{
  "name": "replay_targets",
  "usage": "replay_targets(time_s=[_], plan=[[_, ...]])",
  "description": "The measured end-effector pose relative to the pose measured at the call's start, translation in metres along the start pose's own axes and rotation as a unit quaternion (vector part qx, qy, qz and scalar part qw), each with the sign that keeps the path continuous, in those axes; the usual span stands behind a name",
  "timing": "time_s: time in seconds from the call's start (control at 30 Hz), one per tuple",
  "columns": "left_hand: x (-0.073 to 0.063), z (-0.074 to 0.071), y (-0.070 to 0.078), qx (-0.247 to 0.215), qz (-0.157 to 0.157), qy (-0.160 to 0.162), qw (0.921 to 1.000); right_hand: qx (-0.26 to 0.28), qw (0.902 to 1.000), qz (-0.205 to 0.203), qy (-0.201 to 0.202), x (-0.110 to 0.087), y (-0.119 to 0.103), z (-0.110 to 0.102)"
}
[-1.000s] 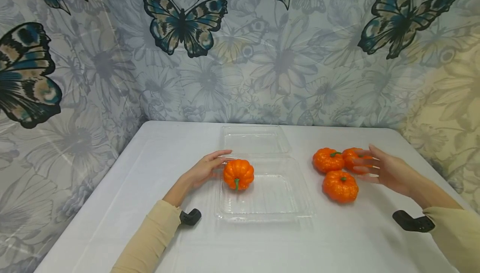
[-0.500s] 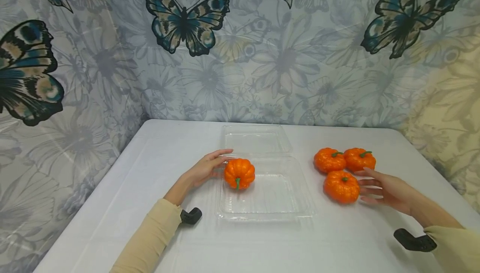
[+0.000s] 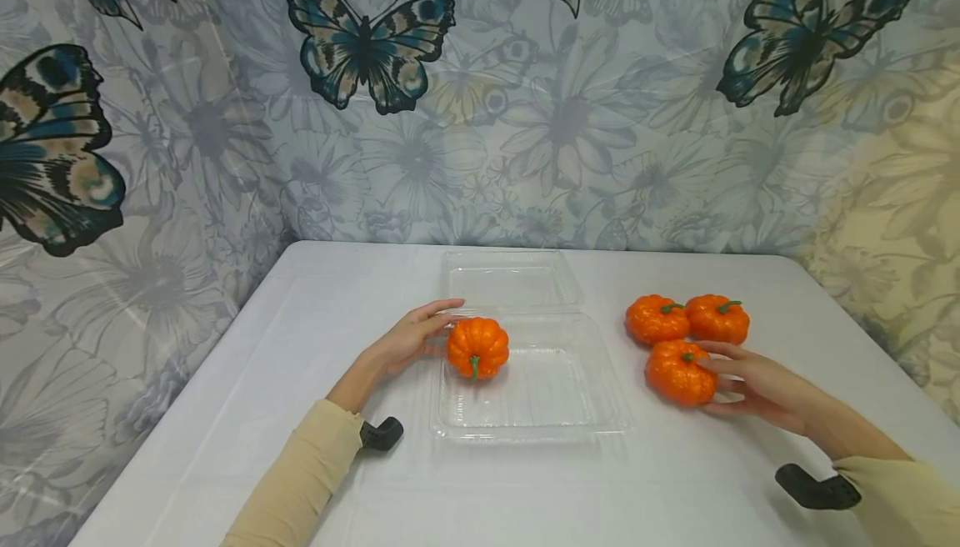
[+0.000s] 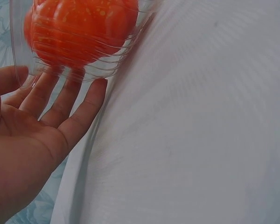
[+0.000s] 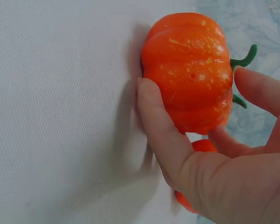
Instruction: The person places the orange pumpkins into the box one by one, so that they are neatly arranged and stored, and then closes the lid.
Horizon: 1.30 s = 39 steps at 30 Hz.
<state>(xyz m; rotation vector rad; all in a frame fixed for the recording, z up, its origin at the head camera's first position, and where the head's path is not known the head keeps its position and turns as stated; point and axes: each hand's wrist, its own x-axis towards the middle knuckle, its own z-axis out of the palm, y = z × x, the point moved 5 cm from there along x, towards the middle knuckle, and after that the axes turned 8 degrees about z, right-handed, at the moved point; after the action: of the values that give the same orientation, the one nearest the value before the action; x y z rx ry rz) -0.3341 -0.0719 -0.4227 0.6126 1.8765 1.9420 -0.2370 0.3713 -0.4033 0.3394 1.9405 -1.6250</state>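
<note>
A clear hinged plastic container [image 3: 551,401] lies with its lid [image 3: 510,280] folded back. One small orange pumpkin [image 3: 477,347] sits inside at its left, green stem toward me. My left hand [image 3: 401,343] is at the container's left side; in the left wrist view its extended fingers [image 4: 67,102] touch the ribbed wall, thumb by the rim. To the right stand three more pumpkins. My right hand [image 3: 768,384] reaches around the right side of the nearest pumpkin [image 3: 677,373], thumb near its top and fingers low beside it. In the right wrist view that pumpkin [image 5: 189,70] rests between spread thumb and fingers.
Two pumpkins, one at back left [image 3: 655,319] and one at back right [image 3: 717,318], stand close behind the nearest one. Everything lies on a white-covered table [image 3: 360,280]. A butterfly-patterned cloth [image 3: 570,113] hangs behind. Black wrist mounts [image 3: 817,489] sit below the hands.
My right hand has come down and toward me from the back right pumpkin, then left to the nearest one. The left hand and container have stayed put.
</note>
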Motion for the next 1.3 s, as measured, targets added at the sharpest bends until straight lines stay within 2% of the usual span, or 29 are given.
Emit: replay_targets(time_s=[0.3,0.6,0.9,1.07,1.3], plan=[[0.001,0.0,-0.001,-0.001,0.0,0.0,1.0,-0.021,0.9997,-0.007,-0.011,-0.001,-0.001,0.004],[-0.001,0.0,0.0,0.0,-0.002,0.006,1.0,-0.038,0.9979,-0.041,-0.033,-0.002,-0.002,0.006],[0.0,0.0,0.0,-0.004,-0.003,0.004,1.0,-0.028,0.9962,-0.079,-0.022,-0.008,-0.01,0.002],[0.0,0.0,0.0,-0.002,-0.004,0.004,1.0,-0.029,0.9953,-0.088,-0.025,-0.009,-0.015,0.001],[-0.002,0.001,0.002,-0.007,0.002,-0.001,1.0,-0.04,0.9939,-0.103,-0.009,-0.014,-0.027,0.003]])
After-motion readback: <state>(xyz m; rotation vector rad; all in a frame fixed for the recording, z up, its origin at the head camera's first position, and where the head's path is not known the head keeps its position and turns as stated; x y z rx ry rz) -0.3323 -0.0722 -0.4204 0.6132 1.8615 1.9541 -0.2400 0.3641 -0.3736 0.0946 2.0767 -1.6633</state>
